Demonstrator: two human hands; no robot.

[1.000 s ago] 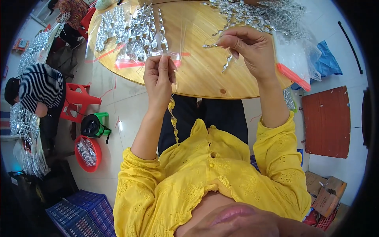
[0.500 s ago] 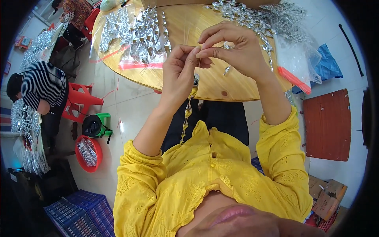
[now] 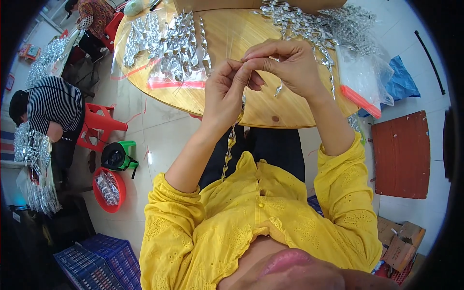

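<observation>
Over the near part of the table, my left hand (image 3: 226, 92) and my right hand (image 3: 290, 63) meet at their fingertips. Both are closed in a pinch on a very fine thread, mostly hidden by the fingers. From below my left hand a shiny twisted strip (image 3: 230, 150) hangs past the table edge toward my lap. Beyond my left hand, several silver twisted strips (image 3: 180, 43) lie on clear plastic bags with a red edge (image 3: 176, 84). More silver spirals (image 3: 295, 21) are spread beyond my right hand.
A cardboard box (image 3: 232, 5) stands at the table's (image 3: 261, 113) far side. Clear plastic bags (image 3: 362, 72) overhang its right edge. At left are a red stool (image 3: 104, 123), a red basin (image 3: 108, 205) of silver pieces, blue crates (image 3: 101, 261) and a seated person in stripes (image 3: 55, 104).
Both hands have come slightly lower and nearer to me, fingertips still together. My right fingers have folded down closer to the thumb. The hanging strip has shifted slightly.
</observation>
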